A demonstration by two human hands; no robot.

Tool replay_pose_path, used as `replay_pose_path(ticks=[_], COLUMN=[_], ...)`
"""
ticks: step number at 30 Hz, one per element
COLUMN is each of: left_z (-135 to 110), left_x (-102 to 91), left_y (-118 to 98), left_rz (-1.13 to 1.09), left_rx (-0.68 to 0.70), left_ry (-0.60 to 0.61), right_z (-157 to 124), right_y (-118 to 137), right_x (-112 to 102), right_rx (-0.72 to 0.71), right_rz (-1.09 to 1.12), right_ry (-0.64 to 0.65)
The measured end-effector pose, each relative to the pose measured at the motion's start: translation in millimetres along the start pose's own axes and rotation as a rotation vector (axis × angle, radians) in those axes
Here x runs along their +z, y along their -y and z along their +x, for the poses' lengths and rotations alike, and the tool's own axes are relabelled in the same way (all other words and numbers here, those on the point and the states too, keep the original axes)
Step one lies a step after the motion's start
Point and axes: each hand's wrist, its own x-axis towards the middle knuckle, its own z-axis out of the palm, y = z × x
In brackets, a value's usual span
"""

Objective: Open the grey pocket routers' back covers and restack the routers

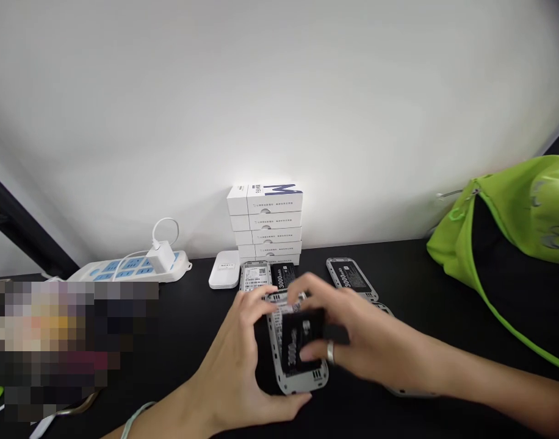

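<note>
My left hand [231,360] grips the left side and lower edge of a grey pocket router case [298,381], held tilted above the black tabletop. A black 3000mAh battery [298,335] sits in or just over the case's open back. My right hand [341,326], with a silver ring on one finger, spans the battery between fingers and thumb. The battery's upper edge is hidden behind those fingers. Another grey router back [252,276] lies beyond the hands, with a loose black battery [283,275] beside it. A third router [350,279] with a battery fitted lies to the right.
Several stacked white boxes [265,222] stand against the white wall behind a white router [224,269]. A white power strip [133,268] with a plugged-in charger lies to the left. A lime-green bag [503,225] sits at right. A pixelated patch covers the left foreground.
</note>
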Motion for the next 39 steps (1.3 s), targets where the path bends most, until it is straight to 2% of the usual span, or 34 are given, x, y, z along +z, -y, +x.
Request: replay_pose_path(ticks=[3,6,9,12,17,22,25,29,32,35,39], left_z=[1.9,2.8,3.3,3.3,5.4,8.0,6.0,2.6,2.2,2.6,2.4], left_x=[-1.3,-2.2,-2.7,-2.6,-0.5,0.2,-0.3,-0.2,-0.4,-0.8,-0.1], left_y=[4.9,10.7,14.1,15.6,22.0,25.3,24.8,25.1,24.5,23.3,23.7], left_rz=[0.104,0.183,0.184,0.136,0.069,0.054,0.028,0.028,0.023,0.009,0.029], left_rx=[-0.143,-0.269,-0.345,-0.446,-0.565,-0.581,-0.584,-0.564,-0.558,-0.563,-0.554], left_ry=[-0.092,-0.090,-0.014,0.073,0.103,0.103,0.099,0.091,0.108,0.125,0.134], right_z=[20.1,39.8,49.4,50.7,48.3,47.5,46.9,40.8,32.0,25.0,26.5], right_y=[-12.3,-30.2,-49.0,-62.5,-67.9,-69.9,-66.1,-48.6,-40.5,-46.1,-60.9], right_x=[-16.9,-31.6,-34.8,-29.8,-18.7,-6.3,-7.6,-34.2,-66.8,-94.0,-105.1], right_rx=[-0.046,0.009,0.099,0.112,0.063,0.019,0.015,0.067,0.250,0.443,0.487], right_rz=[0.259,0.080,-0.036,-0.105,-0.347,-0.525,-0.565,-0.657,-0.820,-0.865,-0.847], right_ry=[-0.160,-0.288,-0.195,-0.097,-0.110,-0.102,-0.079,-0.023,0.054,0.123,0.214])
